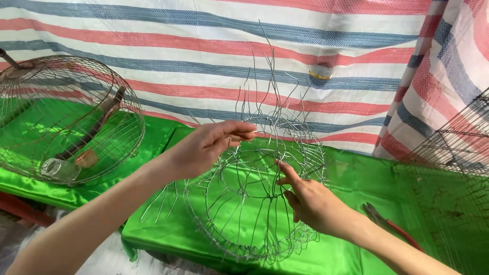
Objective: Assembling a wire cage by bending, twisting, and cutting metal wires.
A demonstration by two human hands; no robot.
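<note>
Wire basket frame (249, 203), left hand (206, 145) pinching top strands, right hand (310, 201) fingering inside

The wire basket (254, 203) is thin bare metal, bright and silvery. The green cloth (153, 147) over the worktop is satin-like, smooth and glossy. The striped tarp (204, 56) behind looks like coarse woven plastic, matt. The round cage (66, 117) is duller metal wire, perhaps rusty.

I see bright, even daylight with soft, faint shadows; the shiny green satin cloth (163, 137) throws pale glare along its folds. Focus is sharp centrally, slightly softer at the corners.
</note>
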